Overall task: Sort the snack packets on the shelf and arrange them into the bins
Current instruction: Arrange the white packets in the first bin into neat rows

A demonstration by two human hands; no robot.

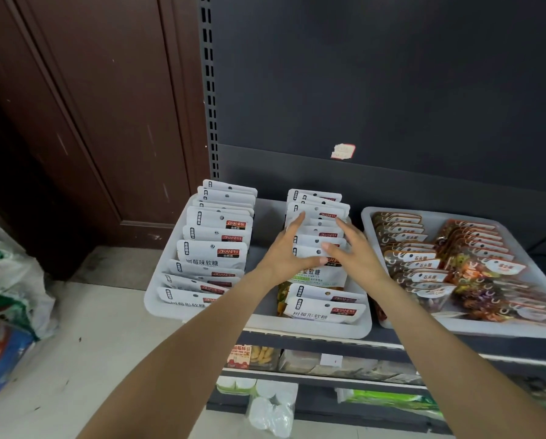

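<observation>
A white bin on the shelf holds two rows of white candy packets with red labels. The left row stands upright in a line. Both my hands are in the right row. My left hand presses its straight fingers against the left side of the middle packets, thumb across the front. My right hand lies with straight fingers on their right side. Two more white packets lean at the front of that row. A second white bin at the right holds brown and orange packets.
The dark shelf back panel rises behind the bins. Lower shelves carry other goods. A brown wooden door stands at the left, with filled sacks on the pale floor beside it.
</observation>
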